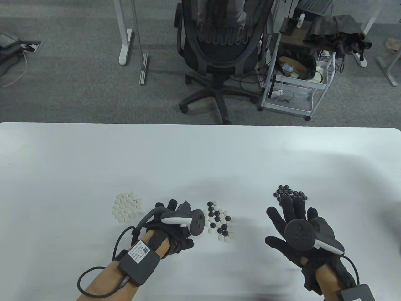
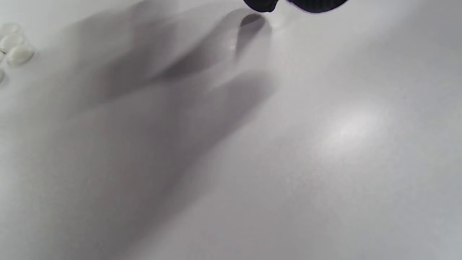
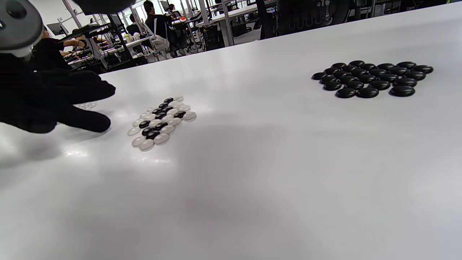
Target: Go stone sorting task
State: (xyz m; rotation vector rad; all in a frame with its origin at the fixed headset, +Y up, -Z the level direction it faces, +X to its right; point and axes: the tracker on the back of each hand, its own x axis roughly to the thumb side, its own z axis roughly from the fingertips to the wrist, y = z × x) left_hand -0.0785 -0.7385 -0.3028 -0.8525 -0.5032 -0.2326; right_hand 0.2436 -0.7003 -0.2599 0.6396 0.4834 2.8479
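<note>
While the mixed pile remains unsorted, the entries run as follows —

Mixed pile [image 1: 220,223]: black and white stones packed together in the middle of the counter [image 1: 200,156], between the two hands; both colours remain in it, so by my judgement the sort is well along but not finished.

White pile [image 1: 127,207]: white stones only, grouped at the left, just beyond the left hand.

Black pile [image 1: 289,193]: black stones only, grouped at the right, partly hidden in the table view by the right fingertips; seen whole in the right wrist view [image 3: 373,77].

Left hand [image 1: 175,225]: just left of the mixed pile, fingers curled low toward the counter; whether they pinch a stone cannot be told, since the tracker covers them and the left wrist view shows only two dark fingertips at its top edge.

Right hand [image 1: 297,232]: fingers spread flat and apart, holding nothing visible, near side of the black pile and well right of the mixed pile.

Step in hand (judgement): taking single stones from the mixed pile, white to the left, black to the right.

Handling advice: pick from the pile's outer edge — stones touch closely, so a push from the side would scatter neighbours; lift straight up, pinching one stone by its rim.

Risk: smooth rounded stones may slip from gloved fingertips and roll on the glossy counter.
</note>
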